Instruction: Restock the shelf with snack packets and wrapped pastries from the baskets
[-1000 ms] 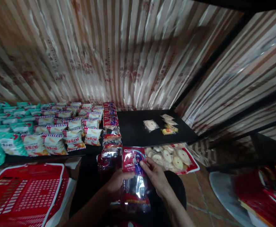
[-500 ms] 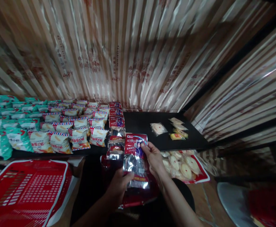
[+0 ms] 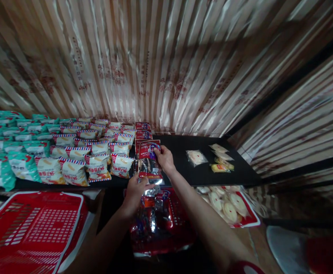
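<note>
A red-and-silver snack packet lies over the front end of a column of matching packets on the black shelf. My right hand pinches its upper right edge, thumb on top. At its lower left edge, my left hand is closed, thumb over the front. Below my hands sits a red basket holding more dark and red shiny packets. White puffed-snack bags stand just left of the packet column.
Teal bags fill the shelf's left end. Farther right lie a clear-wrapped pale pack and a yellow packet. A red basket sits lower left; another basket holds round pale packs. Striped sheeting hangs behind.
Both hands have moved up and forward with the packet, from above the basket to the front of the column on the shelf. The packets in the basket now show. The view has shifted slightly.
</note>
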`<state>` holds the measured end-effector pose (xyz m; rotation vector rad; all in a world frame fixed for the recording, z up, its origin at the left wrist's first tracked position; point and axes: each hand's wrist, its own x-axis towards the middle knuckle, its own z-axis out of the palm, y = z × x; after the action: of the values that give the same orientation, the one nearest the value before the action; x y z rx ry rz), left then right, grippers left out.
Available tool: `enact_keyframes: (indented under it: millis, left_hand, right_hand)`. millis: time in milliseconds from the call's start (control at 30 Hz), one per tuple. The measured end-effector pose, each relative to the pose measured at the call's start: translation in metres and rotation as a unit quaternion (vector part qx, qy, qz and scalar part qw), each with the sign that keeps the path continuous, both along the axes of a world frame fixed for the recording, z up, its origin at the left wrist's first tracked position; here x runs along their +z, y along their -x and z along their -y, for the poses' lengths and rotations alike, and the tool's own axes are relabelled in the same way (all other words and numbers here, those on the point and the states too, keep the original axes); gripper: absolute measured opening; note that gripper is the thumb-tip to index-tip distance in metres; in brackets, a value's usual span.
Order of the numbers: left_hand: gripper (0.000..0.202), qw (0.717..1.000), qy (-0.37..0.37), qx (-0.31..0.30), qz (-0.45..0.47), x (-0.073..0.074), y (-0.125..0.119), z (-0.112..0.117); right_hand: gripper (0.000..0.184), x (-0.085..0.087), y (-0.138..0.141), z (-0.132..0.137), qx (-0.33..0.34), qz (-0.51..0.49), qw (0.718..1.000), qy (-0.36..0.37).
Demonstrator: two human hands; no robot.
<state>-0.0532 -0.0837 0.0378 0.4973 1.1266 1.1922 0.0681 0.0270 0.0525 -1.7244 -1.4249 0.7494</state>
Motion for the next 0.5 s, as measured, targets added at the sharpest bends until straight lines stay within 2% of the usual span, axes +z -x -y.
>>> enact_keyframes:
  millis: [133, 300, 400, 500]
  left_hand:
    - [0.021, 1.0, 0.019, -0.017, -0.011, -0.011, 0.005, 0.001]
    - [0.022, 0.998, 0.055, -0.021, -0.025, -0.004, 0.003, 0.006]
    - [0.026, 0.997, 0.057, -0.025, -0.041, -0.003, 0.001, 0.008]
    - [0.031, 0.996, 0.068, -0.023, -0.059, -0.005, 0.001, 0.009]
  right_hand:
    - [0.027, -0.009, 0.007, 0.0, 0.003, 0.13, 0.991, 0.013]
    - [0.049, -0.017, 0.014, 0.011, -0.002, 0.196, 0.977, -0.079]
    - [0.048, -0.014, 0.018, 0.019, 0.038, 0.234, 0.961, -0.139]
    - [0.042, -0.008, 0.023, 0.028, 0.089, 0.277, 0.943, -0.162]
